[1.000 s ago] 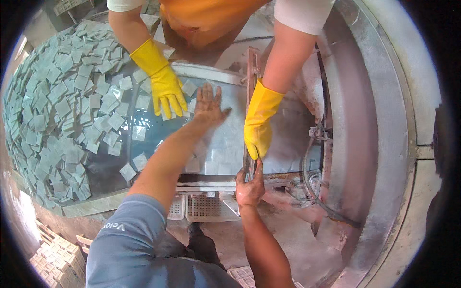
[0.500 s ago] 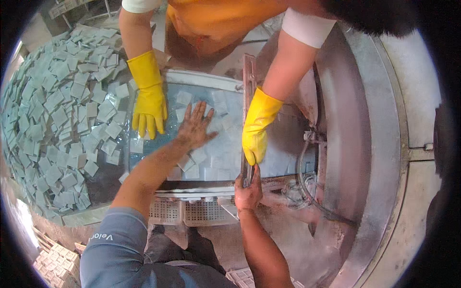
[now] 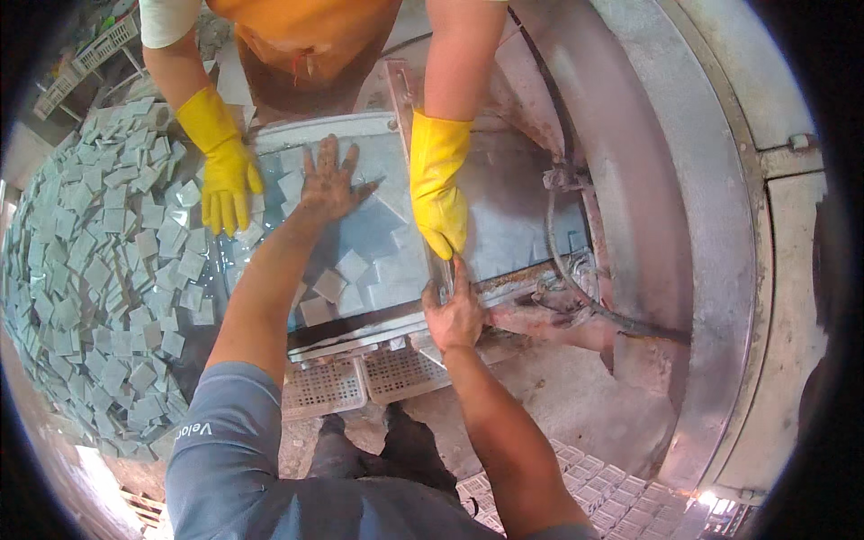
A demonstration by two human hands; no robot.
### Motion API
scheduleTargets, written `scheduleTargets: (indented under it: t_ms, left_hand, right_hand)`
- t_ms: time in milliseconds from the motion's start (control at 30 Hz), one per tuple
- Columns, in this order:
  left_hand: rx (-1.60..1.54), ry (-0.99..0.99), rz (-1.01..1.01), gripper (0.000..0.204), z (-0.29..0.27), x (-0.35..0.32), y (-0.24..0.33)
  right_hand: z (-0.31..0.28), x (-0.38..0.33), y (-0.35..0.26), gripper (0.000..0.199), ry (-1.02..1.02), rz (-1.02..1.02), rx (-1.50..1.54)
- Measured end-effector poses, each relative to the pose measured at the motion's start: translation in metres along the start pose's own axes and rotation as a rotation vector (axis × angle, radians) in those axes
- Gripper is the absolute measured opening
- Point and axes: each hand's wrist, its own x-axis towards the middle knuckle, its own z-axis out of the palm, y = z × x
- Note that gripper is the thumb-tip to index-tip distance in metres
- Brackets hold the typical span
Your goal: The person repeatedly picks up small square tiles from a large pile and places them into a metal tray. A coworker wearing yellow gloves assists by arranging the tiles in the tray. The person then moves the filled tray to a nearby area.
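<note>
My left hand (image 3: 328, 186) lies with fingers spread over small pale square tiles (image 3: 329, 284) on a wet, blue-grey flat surface (image 3: 513, 225). My right hand (image 3: 453, 313) grips the near end of a long narrow bar (image 3: 401, 97) that crosses this surface. Opposite me, a person in an orange apron wears yellow rubber gloves. One glove (image 3: 439, 184) holds the bar just beyond my right hand and hides part of it. The other glove (image 3: 227, 180) rests at the surface's left side, beside my left hand.
A large heap of pale green square tiles (image 3: 117, 234) spreads at the left. Below the near edge stand white perforated crates (image 3: 324, 387). Right of the surface are a dark hose (image 3: 621, 319) and a broad curved metal wall (image 3: 648, 180). More crates (image 3: 594, 486) lie low at the right.
The view has shifted. My left hand has slid away from me across the tiles, still spread. The bar appears slightly farther left along the surface, with my right hand and the yellow glove still on it.
</note>
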Motion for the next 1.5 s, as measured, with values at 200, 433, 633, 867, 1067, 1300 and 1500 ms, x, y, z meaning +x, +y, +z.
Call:
scheduleTargets:
  t_ms: [200, 433, 633, 867, 1067, 1300, 1500]
  left_hand:
    - [-0.248, 0.239, 0.053, 0.084, 0.038, -0.098, -0.033]
    - [-0.324, 0.376, 0.195, 0.071, 0.034, -0.186, -0.057]
    - [-0.406, 0.405, -0.101, 0.045, 0.005, 0.025, -0.017]
    - [-0.22, 0.229, -0.201, 0.033, -0.003, 0.073, 0.035]
    - [-0.801, 0.313, -0.029, 0.018, 0.012, -0.018, -0.003]
    - [-0.2, 0.029, 0.117, 0.075, -0.008, -0.304, -0.006]
    - [-0.164, 0.154, -0.106, 0.055, -0.009, -0.36, -0.104]
  right_hand:
    - [-0.002, 0.002, 0.001, 0.072, -0.015, 0.015, -0.016]
    - [-0.002, -0.002, -0.001, 0.072, -0.033, 0.009, -0.024]
    - [0.01, 0.002, 0.005, 0.076, 0.101, -0.102, -0.038]
    - [-0.012, 0.001, 0.006, 0.075, -0.047, 0.094, 0.007]
    - [-0.008, -0.001, 0.005, 0.075, -0.046, 0.029, -0.061]
    - [-0.024, -0.001, -0.013, 0.075, -0.131, 0.002, 0.002]
    - [-0.007, 0.01, 0.013, 0.08, -0.095, -0.064, 0.082]
